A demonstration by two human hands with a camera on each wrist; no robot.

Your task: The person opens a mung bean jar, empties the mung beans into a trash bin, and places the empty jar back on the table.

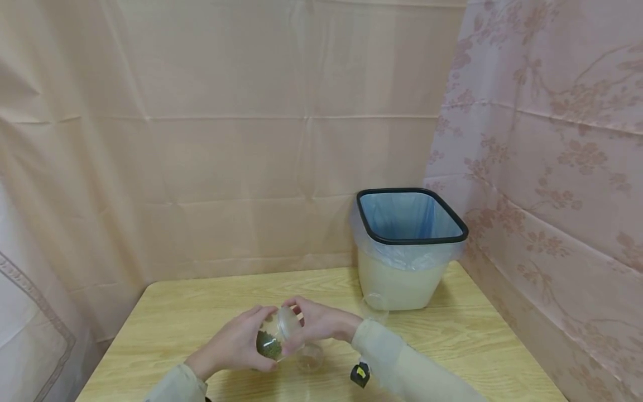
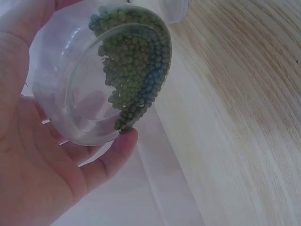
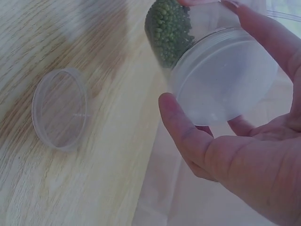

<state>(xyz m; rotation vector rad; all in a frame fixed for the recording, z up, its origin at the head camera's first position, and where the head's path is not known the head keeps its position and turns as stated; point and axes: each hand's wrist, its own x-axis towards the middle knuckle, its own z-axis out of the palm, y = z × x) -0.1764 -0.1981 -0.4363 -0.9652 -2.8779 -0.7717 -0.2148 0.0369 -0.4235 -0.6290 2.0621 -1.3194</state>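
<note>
A clear plastic jar [image 1: 270,335] partly filled with small green beans [image 2: 129,66] is held tilted on its side above the table. My left hand [image 1: 242,341] grips its body, the fingers spread round the base end. At the other end sits a translucent screw lid [image 3: 225,77]. My right hand [image 1: 321,321] holds this lid by its rim, thumb on one side and fingers on the other. The beans have slid to the jar's lower side. Just below the hands a separate clear round lid [image 3: 61,110] lies on the wooden table [image 1: 201,301].
A cream bin [image 1: 402,279] with a black rim and bluish liner stands at the table's back right. Near its foot is a clear round plastic piece [image 1: 374,306]. A small black device with a yellow mark [image 1: 360,374] shows beside the right sleeve. Curtains hang behind and to the right.
</note>
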